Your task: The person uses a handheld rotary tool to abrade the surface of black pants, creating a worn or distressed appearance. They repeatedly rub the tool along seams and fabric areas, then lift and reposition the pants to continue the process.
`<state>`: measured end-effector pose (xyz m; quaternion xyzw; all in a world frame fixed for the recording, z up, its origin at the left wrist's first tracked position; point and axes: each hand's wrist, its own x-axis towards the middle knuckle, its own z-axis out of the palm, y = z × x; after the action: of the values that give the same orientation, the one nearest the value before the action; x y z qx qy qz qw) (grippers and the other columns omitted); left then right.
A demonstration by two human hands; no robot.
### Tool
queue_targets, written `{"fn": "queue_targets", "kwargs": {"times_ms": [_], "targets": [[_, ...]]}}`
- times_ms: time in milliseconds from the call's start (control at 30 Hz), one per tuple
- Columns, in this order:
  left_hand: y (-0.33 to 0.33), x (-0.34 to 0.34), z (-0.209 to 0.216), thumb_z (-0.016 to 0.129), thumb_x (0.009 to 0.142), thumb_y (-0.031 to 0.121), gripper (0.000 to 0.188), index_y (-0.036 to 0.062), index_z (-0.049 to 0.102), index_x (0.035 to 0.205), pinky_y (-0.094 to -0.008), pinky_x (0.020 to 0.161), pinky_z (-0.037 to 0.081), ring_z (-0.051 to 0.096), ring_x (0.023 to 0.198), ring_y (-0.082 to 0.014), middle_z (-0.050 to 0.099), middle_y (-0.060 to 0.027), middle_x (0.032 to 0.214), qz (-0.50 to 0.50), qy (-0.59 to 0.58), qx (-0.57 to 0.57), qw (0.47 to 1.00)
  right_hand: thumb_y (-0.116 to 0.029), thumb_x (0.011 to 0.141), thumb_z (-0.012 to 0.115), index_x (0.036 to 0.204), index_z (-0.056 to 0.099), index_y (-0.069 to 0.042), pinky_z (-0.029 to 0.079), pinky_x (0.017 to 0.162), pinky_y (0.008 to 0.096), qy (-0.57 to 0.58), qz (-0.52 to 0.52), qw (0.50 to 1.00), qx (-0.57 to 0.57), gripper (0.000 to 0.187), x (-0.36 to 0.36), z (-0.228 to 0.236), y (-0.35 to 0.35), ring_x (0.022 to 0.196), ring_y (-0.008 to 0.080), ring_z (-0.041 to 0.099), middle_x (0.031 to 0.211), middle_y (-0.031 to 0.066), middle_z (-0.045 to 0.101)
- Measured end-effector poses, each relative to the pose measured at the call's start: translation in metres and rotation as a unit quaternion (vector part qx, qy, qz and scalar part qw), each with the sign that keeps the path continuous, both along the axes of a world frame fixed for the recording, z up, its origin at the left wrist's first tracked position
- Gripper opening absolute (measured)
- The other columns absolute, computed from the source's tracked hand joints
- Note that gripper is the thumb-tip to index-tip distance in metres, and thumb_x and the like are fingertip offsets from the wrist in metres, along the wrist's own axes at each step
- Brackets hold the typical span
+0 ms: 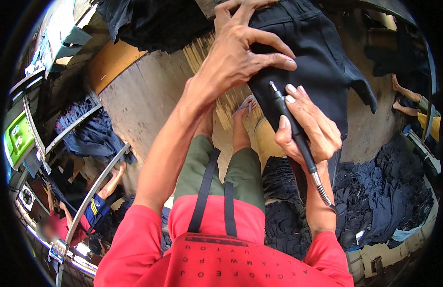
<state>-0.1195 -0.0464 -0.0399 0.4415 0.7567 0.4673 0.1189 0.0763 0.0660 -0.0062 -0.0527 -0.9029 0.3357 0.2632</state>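
Black trousers (322, 62) with a waistband and side seams lie spread out ahead of me, with a piece of cloth sticking out at their right side. My left hand (236, 48) is at their left edge, its thumb and index finger closed together on the fabric; the other fingertips reach the waistband at the top rim. A slim black rotary handpiece (296, 125) rests in my right hand (314, 126), gripped like a pen. Its small metal tip points up-left, close to the cloth below my left thumb; I cannot tell whether it touches. A spring-sleeved cable trails from its lower end past my right wrist.
Heaps of dark garments (379, 191) lie at right, with more dark cloth (150, 21) at top left and a bluish pile (87, 129) by curved metal rails (95, 191). Another person (87, 210) is at lower left; someone's legs (408, 98) show at far right. A green tray (19, 139) is at left.
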Motion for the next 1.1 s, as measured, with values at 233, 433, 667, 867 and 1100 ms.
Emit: {"fn": "queue_targets", "kwargs": {"times_ms": [233, 433, 667, 867, 1100], "targets": [[0.001, -0.003, -0.019, 0.097, 0.074, 0.04, 0.026, 0.0261, 0.092, 0.096, -0.0442, 0.124, 0.028, 0.042, 0.15, -0.029, 0.059, -0.0075, 0.155, 0.001, 0.019, 0.036, 0.999, 0.001, 0.078, 0.079, 0.106, 0.079, 0.007, 0.067, 0.098, 0.0475, 0.0, 0.001, 1.0, 0.012, 0.029, -0.002, -0.003, 0.002, 0.103, 0.0359, 0.083, 0.096, 0.0202, 0.081], [0.001, -0.004, -0.019, 0.097, 0.075, 0.041, 0.023, 0.0261, 0.092, 0.091, -0.0442, 0.12, 0.038, 0.048, 0.145, -0.0315, 0.064, -0.0107, 0.145, 0.0, 0.005, 0.013, 1.0, 0.001, 0.079, 0.079, 0.107, 0.079, 0.007, 0.067, 0.098, 0.0475, -0.01, -0.006, 1.0, 0.01, 0.028, 0.0, -0.004, 0.001, 0.103, 0.037, 0.083, 0.098, 0.0215, 0.081], [0.002, 0.001, 0.003, 0.095, 0.077, 0.031, 0.025, 0.0214, 0.09, 0.1, -0.054, 0.126, 0.028, 0.035, 0.15, -0.0414, 0.052, -0.0254, 0.16, 0.0, -0.042, -0.004, 0.999, 0.0, 0.08, 0.079, 0.106, 0.079, 0.008, 0.067, 0.098, 0.0486, -0.006, -0.006, 1.0, -0.004, 0.027, 0.001, -0.005, 0.002, 0.102, 0.0374, 0.083, 0.097, 0.0216, 0.081], [0.004, 0.003, 0.009, 0.095, 0.077, 0.03, 0.025, 0.0214, 0.091, 0.1, -0.0532, 0.127, 0.026, 0.034, 0.15, -0.0416, 0.051, -0.0268, 0.161, 0.0, -0.047, -0.007, 0.999, 0.0, 0.08, 0.078, 0.105, 0.078, 0.009, 0.067, 0.097, 0.0493, -0.017, -0.007, 1.0, -0.005, 0.026, 0.006, -0.003, 0.002, 0.102, 0.0378, 0.083, 0.096, 0.0216, 0.081], [0.004, -0.002, -0.002, 0.096, 0.077, 0.029, 0.026, 0.0209, 0.091, 0.101, -0.0522, 0.127, 0.025, 0.034, 0.15, -0.0409, 0.052, -0.0275, 0.16, -0.001, -0.024, -0.024, 0.999, 0.0, 0.081, 0.076, 0.105, 0.078, 0.009, 0.067, 0.096, 0.0491, -0.013, -0.009, 1.0, -0.012, 0.026, 0.009, -0.005, 0.001, 0.101, 0.0378, 0.083, 0.096, 0.0217, 0.081]]}}
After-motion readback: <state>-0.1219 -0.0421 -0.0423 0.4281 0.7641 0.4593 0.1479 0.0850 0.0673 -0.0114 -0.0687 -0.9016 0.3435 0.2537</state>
